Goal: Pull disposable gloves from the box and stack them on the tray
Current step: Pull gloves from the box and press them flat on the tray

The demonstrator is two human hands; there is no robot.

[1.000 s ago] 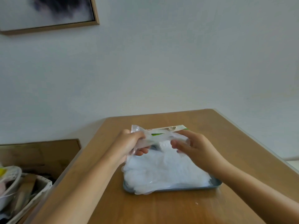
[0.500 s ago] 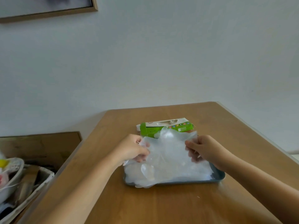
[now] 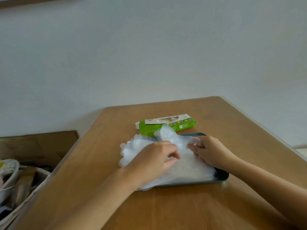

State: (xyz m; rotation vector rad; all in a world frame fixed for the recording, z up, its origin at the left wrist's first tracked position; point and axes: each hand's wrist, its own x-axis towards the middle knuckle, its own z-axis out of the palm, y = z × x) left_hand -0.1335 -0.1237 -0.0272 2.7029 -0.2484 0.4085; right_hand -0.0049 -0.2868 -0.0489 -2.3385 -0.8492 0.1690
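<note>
A green and white glove box (image 3: pixel 166 126) lies on the wooden table behind a grey tray (image 3: pixel 221 175). A heap of clear disposable gloves (image 3: pixel 186 170) fills the tray and spills over its left edge. One clear glove (image 3: pixel 169 136) lies on top of the heap with one end standing up in front of the box. My left hand (image 3: pixel 152 161) rests on the heap, its curled fingers pinching that glove. My right hand (image 3: pixel 208 151) pinches the glove's right side over the tray.
The wooden table (image 3: pixel 166 205) has its left edge near a basket of clutter (image 3: pixel 18 185) and a brown cardboard sheet (image 3: pixel 38 145). A white wall rises behind. The table's right edge (image 3: pixel 265 128) runs diagonally.
Both hands have come down from the box to the heap, bringing the stretched glove with them. The left hand moved right onto the pile. The view tilted lower.
</note>
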